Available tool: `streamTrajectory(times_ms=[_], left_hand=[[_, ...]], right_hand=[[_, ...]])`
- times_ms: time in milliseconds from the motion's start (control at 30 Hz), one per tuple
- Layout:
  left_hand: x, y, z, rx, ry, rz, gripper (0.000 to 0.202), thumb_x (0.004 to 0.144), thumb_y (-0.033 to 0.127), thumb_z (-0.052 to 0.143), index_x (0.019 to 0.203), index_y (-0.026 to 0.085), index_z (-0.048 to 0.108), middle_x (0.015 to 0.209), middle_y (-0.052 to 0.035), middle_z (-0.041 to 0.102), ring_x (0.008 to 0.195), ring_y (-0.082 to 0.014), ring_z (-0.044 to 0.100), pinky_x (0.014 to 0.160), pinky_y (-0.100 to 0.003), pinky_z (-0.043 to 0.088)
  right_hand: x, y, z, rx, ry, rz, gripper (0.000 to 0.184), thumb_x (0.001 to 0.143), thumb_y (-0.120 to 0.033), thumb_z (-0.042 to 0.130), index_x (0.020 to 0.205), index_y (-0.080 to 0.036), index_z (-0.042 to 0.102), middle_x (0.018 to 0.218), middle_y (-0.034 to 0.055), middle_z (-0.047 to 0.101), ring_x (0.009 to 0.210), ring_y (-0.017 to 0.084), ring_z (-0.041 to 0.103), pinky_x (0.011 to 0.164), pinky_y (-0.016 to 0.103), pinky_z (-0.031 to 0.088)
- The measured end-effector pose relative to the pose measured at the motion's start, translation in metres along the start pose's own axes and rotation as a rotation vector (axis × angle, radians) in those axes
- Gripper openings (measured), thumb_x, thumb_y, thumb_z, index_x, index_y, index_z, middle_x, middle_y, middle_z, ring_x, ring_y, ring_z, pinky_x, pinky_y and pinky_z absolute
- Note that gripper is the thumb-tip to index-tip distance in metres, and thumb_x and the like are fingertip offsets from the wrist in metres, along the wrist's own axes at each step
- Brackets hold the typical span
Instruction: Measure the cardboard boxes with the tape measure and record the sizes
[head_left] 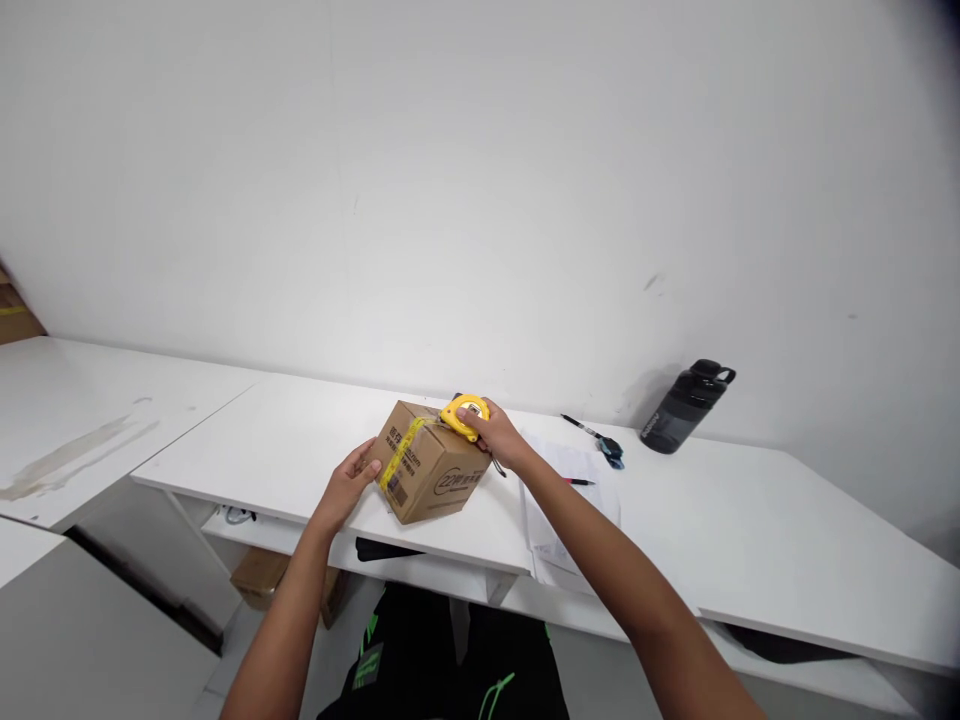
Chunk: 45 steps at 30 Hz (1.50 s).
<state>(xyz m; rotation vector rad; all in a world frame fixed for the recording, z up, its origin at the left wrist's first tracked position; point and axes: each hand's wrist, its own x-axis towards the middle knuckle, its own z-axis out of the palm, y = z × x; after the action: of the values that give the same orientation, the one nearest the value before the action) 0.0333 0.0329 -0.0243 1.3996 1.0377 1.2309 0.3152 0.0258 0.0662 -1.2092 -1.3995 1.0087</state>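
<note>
cardboard box [427,462] on white desk [285,450], tape-measured.
yellow tape [466,415] is gripped by right hand [499,436]; box edge is pinched by left hand [351,482].

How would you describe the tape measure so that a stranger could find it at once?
Look at the white desk along the wall, where a cardboard box stands near the front edge. The tape measure sits on the box's far top corner, gripped by the right hand. It is the only round, bright yellow thing; the bottle to its right is black.
</note>
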Motion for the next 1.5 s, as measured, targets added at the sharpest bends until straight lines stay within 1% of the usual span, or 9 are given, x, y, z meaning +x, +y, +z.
streamTrajectory(times_ms=[100, 167, 300, 400, 633, 900, 1033, 1300, 1500], left_hand=[[-0.005, -0.001, -0.001, 0.171, 0.290, -0.064, 0.072, 0.065, 0.058, 0.073, 0.121, 0.015, 0.061, 0.123, -0.0158, 0.063, 0.105, -0.0271, 0.063, 0.094, -0.043, 0.048], [-0.013, 0.006, 0.005, 0.188, 0.348, -0.064, 0.066, 0.065, 0.061, 0.071, 0.112, 0.014, 0.065, 0.114, -0.0153, 0.067, 0.099, -0.0265, 0.064, 0.089, -0.043, 0.050], [-0.035, 0.031, 0.026, -0.003, 0.247, -0.084, 0.061, 0.083, 0.064, 0.050, 0.122, 0.018, 0.059, 0.129, -0.0140, 0.061, 0.116, -0.0266, 0.059, 0.088, -0.037, 0.051], [-0.044, 0.042, 0.041, -0.021, 0.219, -0.073, 0.065, 0.086, 0.056, 0.055, 0.139, 0.020, 0.044, 0.142, -0.0132, 0.051, 0.127, -0.0255, 0.051, 0.099, -0.035, 0.045], [-0.039, 0.032, 0.045, -0.019, 0.183, -0.051, 0.084, 0.088, 0.042, 0.059, 0.154, 0.028, 0.010, 0.148, -0.0124, 0.042, 0.124, -0.0234, 0.054, 0.101, -0.035, 0.044], [-0.037, 0.035, 0.045, 0.049, 0.187, 0.028, 0.068, 0.090, 0.039, 0.054, 0.151, 0.027, 0.027, 0.150, -0.0065, 0.042, 0.134, -0.0236, 0.044, 0.109, -0.035, 0.037], [-0.039, 0.039, 0.050, 0.099, 0.254, -0.017, 0.059, 0.090, 0.034, 0.054, 0.146, 0.024, 0.039, 0.146, -0.0060, 0.048, 0.133, -0.0240, 0.046, 0.110, -0.035, 0.037], [-0.033, 0.039, 0.050, 0.119, 0.262, 0.021, 0.057, 0.089, 0.031, 0.054, 0.145, 0.021, 0.042, 0.145, -0.0055, 0.050, 0.133, -0.0217, 0.046, 0.111, -0.031, 0.035], [-0.030, 0.037, 0.049, 0.188, 0.296, 0.007, 0.055, 0.089, 0.033, 0.054, 0.143, 0.025, 0.045, 0.144, -0.0040, 0.051, 0.133, -0.0235, 0.046, 0.111, -0.034, 0.037]], right_hand=[[-0.012, -0.008, 0.015, -0.036, -0.038, 0.037, 0.049, 0.073, -0.062, 0.066, 0.098, -0.023, 0.050, 0.066, -0.0064, 0.051, 0.044, 0.008, 0.039, 0.041, 0.022, 0.033], [-0.017, -0.017, 0.026, -0.089, -0.075, 0.067, 0.049, 0.073, -0.062, 0.066, 0.097, -0.023, 0.049, 0.068, -0.0049, 0.054, 0.046, 0.009, 0.042, 0.041, 0.022, 0.036], [-0.020, -0.026, 0.054, -0.227, -0.143, 0.105, 0.048, 0.073, -0.061, 0.067, 0.097, -0.023, 0.049, 0.078, -0.0003, 0.060, 0.053, 0.012, 0.052, 0.042, 0.024, 0.041], [-0.016, -0.025, 0.069, -0.331, -0.156, 0.050, 0.047, 0.074, -0.059, 0.066, 0.098, -0.022, 0.050, 0.086, 0.0031, 0.063, 0.064, 0.015, 0.058, 0.048, 0.026, 0.046], [0.007, -0.043, 0.073, -0.496, -0.375, -0.305, 0.046, 0.075, -0.046, 0.069, 0.112, -0.026, 0.051, 0.104, 0.0003, 0.066, 0.090, 0.019, 0.061, 0.074, 0.030, 0.047], [0.007, -0.045, 0.090, -0.738, -0.363, -0.329, 0.039, 0.081, -0.045, 0.061, 0.113, -0.027, 0.048, 0.099, 0.0024, 0.067, 0.084, 0.021, 0.061, 0.064, 0.028, 0.041], [-0.002, -0.042, 0.067, -0.822, -0.331, -0.338, 0.039, 0.081, -0.049, 0.062, 0.112, -0.027, 0.051, 0.102, 0.0034, 0.068, 0.085, 0.023, 0.062, 0.067, 0.030, 0.042], [-0.035, -0.022, -0.044, -0.734, -0.235, -0.146, 0.042, 0.078, -0.050, 0.065, 0.111, -0.028, 0.053, 0.099, 0.0026, 0.067, 0.081, 0.022, 0.062, 0.066, 0.032, 0.046], [-0.048, -0.008, -0.063, -0.705, -0.167, -0.100, 0.044, 0.077, -0.051, 0.063, 0.112, -0.027, 0.052, 0.096, 0.0042, 0.067, 0.078, 0.022, 0.061, 0.062, 0.032, 0.046]])
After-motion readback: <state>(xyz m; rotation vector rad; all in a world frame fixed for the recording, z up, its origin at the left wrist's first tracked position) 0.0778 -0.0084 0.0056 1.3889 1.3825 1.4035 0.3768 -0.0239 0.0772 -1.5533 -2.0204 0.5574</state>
